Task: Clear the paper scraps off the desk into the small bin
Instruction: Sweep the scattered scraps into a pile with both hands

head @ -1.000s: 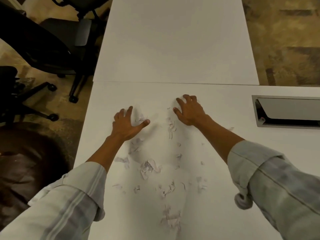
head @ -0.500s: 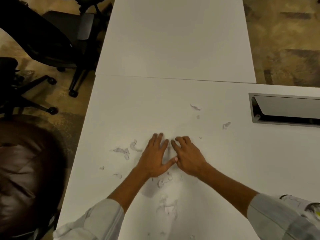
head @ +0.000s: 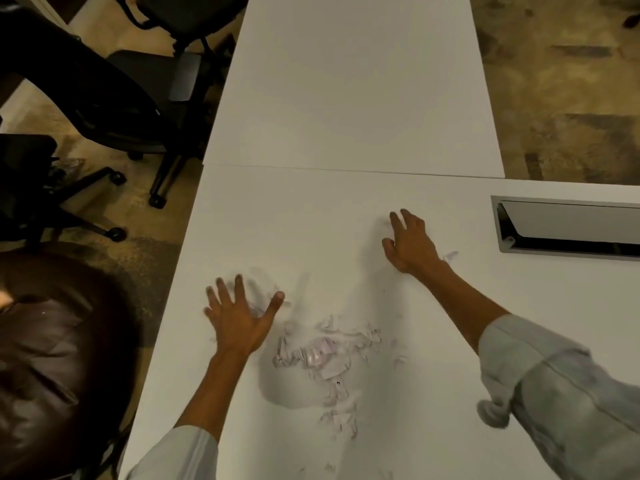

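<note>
Both hands flat on the white desk (head: 311, 216), spread well apart. Left hand (head: 239, 317): palm down, fingers splayed and straight, thumb out to the right, holding nothing. It sits near the desk's left edge, with blurred scraps just under/ahead of its fingertips; can't tell if it touches them. Right hand (head: 412, 244): palm down, fingers slightly bent and relaxed, nothing gripped. One small loose scrap (head: 451, 255) lies just beside its wrist, on the right.

Main pile of paper scraps (head: 325, 355) sits on the desk between the two forearms, nearer the left hand, below and right of its thumb. A thinner trail of scraps (head: 341, 422) runs from the pile toward the near edge.

Small bin: not in the frame.

Other stuff: recessed cable tray (head: 568, 228) with its flap open, set into the desk right of the right hand. Second white desk (head: 353, 84) butts against the far edge. Black office chairs (head: 114, 98) on the floor left of the desks; brown leather seat (head: 52, 358) at lower left. Both sleeves (head: 568, 393) pale, rolled back.
</note>
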The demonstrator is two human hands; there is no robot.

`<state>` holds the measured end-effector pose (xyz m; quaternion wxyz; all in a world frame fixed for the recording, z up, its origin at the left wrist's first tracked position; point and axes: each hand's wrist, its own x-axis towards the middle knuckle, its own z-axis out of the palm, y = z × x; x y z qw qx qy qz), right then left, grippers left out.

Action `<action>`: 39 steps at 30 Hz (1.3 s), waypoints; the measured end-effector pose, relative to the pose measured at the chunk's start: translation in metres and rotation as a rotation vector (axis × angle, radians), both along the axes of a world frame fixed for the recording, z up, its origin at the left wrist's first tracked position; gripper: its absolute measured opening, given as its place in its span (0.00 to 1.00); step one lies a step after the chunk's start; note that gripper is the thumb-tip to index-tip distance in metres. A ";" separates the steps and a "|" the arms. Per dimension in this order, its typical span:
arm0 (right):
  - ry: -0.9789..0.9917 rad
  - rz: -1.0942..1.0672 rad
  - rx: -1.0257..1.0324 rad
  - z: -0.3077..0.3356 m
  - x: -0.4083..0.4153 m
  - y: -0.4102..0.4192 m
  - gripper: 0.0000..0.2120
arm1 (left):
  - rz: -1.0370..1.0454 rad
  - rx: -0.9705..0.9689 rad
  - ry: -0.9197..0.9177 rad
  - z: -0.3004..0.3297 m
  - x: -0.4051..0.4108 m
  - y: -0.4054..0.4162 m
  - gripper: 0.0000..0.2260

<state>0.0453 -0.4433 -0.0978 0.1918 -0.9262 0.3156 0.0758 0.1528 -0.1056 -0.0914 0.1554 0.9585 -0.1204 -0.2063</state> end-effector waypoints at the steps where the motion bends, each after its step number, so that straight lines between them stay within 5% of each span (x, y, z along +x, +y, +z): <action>1: 0.045 0.005 0.022 -0.003 0.008 -0.006 0.30 | 0.020 0.031 0.049 -0.002 0.005 0.005 0.56; 3: 0.144 0.075 -0.002 -0.010 0.016 -0.007 0.29 | -0.019 0.102 0.135 -0.010 0.009 0.009 0.60; 7: 0.113 0.196 -0.138 -0.019 0.003 0.026 0.28 | -0.111 0.089 0.111 -0.022 0.004 0.000 0.52; 21: 0.032 0.245 0.118 -0.007 -0.159 0.193 0.32 | -0.584 -0.107 0.143 -0.027 -0.147 -0.013 0.43; 26: -0.098 0.048 0.033 0.000 -0.140 0.117 0.34 | -0.342 -0.124 0.020 -0.011 -0.117 0.001 0.47; 31: 0.056 -0.206 -0.026 -0.002 -0.116 0.006 0.40 | -0.089 0.028 -0.002 -0.004 -0.056 0.031 0.54; 39: 0.173 -0.165 0.079 -0.015 -0.111 -0.010 0.41 | -0.139 0.089 0.146 -0.021 -0.038 0.049 0.59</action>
